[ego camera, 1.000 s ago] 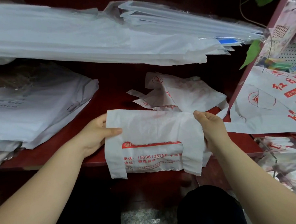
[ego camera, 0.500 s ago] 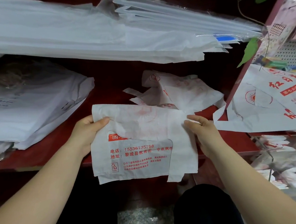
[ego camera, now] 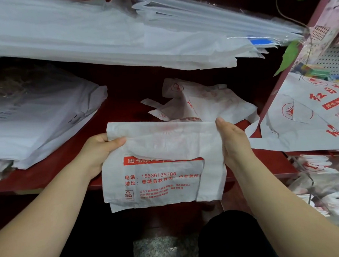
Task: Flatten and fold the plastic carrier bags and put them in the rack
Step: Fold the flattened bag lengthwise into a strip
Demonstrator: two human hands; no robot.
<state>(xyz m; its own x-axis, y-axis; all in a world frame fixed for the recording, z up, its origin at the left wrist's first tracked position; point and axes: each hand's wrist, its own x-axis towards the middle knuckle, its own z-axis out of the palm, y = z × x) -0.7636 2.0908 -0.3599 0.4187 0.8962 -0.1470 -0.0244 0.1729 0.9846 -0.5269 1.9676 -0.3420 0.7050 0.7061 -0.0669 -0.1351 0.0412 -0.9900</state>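
I judge the folded bag [ego camera: 164, 180] light, limp and slippery; my left hand [ego camera: 98, 150] and right hand [ego camera: 235, 142] pinch its far corners, the safest hold.

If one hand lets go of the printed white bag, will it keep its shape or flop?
Probably flops: the bag is thin, wrinkled film, its lower part hanging limp past the shelf edge. Likely light: the left hand and right hand merely pinch its top corners.
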